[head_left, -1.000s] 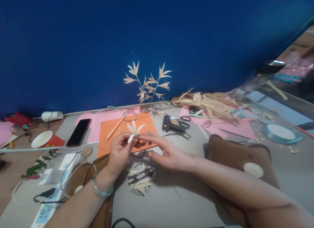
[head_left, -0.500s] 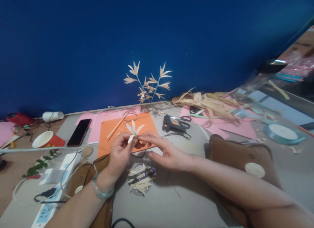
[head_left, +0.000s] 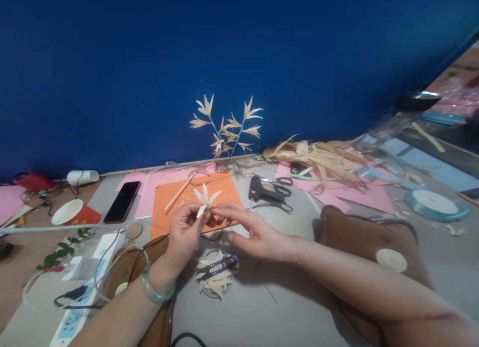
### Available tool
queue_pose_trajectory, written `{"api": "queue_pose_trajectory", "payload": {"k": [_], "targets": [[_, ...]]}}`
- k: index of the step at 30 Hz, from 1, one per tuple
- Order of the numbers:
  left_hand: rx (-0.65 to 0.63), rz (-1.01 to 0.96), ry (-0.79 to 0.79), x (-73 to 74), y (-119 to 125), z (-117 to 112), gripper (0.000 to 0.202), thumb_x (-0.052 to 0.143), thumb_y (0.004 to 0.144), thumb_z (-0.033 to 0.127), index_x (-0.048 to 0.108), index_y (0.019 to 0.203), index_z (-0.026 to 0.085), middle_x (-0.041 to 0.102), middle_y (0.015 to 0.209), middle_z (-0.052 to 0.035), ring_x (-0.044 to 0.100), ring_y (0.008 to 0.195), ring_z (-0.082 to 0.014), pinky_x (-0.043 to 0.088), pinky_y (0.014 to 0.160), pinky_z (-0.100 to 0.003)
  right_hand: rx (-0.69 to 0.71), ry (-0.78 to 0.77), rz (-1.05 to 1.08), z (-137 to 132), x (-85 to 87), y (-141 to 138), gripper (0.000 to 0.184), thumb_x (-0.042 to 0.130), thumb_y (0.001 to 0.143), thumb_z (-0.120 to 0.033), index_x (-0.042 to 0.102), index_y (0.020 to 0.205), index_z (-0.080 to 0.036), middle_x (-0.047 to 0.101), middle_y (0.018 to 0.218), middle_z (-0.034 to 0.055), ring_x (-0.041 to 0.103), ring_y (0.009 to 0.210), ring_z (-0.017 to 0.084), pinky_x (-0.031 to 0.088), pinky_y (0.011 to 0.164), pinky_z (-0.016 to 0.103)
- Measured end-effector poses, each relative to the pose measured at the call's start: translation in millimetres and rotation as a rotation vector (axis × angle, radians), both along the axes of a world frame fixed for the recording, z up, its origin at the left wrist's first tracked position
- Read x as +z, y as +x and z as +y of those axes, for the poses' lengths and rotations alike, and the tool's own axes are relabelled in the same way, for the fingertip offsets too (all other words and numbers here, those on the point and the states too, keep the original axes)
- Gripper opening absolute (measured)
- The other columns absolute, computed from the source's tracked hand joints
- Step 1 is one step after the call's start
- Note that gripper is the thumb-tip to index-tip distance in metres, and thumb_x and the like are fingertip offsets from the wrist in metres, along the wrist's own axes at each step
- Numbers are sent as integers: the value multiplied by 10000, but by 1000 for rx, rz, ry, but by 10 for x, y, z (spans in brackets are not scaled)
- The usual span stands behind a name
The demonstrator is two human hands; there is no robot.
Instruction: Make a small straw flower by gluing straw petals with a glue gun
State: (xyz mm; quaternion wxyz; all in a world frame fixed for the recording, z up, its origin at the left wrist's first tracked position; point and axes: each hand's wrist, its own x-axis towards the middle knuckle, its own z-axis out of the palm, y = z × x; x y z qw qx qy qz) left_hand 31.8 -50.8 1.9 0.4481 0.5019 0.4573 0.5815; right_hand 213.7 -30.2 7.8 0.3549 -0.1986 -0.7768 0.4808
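My left hand (head_left: 185, 232) is closed in a pinch on the base of a small pale husk flower (head_left: 205, 197) with several pointed petals, held above the orange paper sheet (head_left: 175, 197). My right hand (head_left: 254, 232) meets it from the right, thumb and forefinger pinched at the same flower base, the other fingers stretched out. A green bangle sits on my left wrist. Below the hands lies a small dish of cut husk petals (head_left: 215, 282) with small snips (head_left: 219, 266) on top.
A black glue gun (head_left: 267, 190) and scissors lie behind the hands. A phone (head_left: 122, 201), red paper cup (head_left: 73, 213), power strip (head_left: 75, 307), brown bags (head_left: 366, 232), dried husks (head_left: 322, 157), ribbon spool (head_left: 434, 203) and a finished flower branch (head_left: 226, 125) surround the work spot.
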Motion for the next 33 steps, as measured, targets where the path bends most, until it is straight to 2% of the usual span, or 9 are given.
{"api": "queue_pose_trajectory", "payload": {"k": [8,13,18,24,33], "targets": [[-10,-9,-25,-21,-1,9,207,712,772,341,645,769,145,686,665,-41,653,610,-150,533,603,-259,-2,42,5,13,10,1,567,492,808,-47,488,1336,-254,556,1213,85,533,1131,184,443,991,405],[-12,-16,-17,-10,13,9,245,709,770,367,627,718,143,653,633,-34,620,578,-133,518,577,-249,-30,83,-10,-4,39,-4,530,494,829,-63,501,1319,-265,540,1279,94,515,1205,202,428,1031,403],[-67,-63,-6,-39,8,25,256,676,801,394,631,787,142,659,681,-41,637,629,-139,524,620,-259,-64,154,-66,-4,27,-4,539,468,823,-51,492,1313,-273,552,1253,92,537,1180,203,449,1015,388],[-78,-88,18,-79,12,32,266,680,798,397,620,783,138,642,666,-24,631,620,-131,517,626,-254,-91,207,-82,-9,9,-14,550,449,811,-42,479,1313,-265,565,1235,88,552,1159,198,462,1004,376],[-81,-75,2,-33,7,30,286,685,792,412,629,775,132,651,668,-33,624,625,-122,515,622,-242,-106,258,-65,-11,21,-15,567,458,800,-32,477,1316,-266,568,1243,87,551,1167,199,474,999,372]]}}
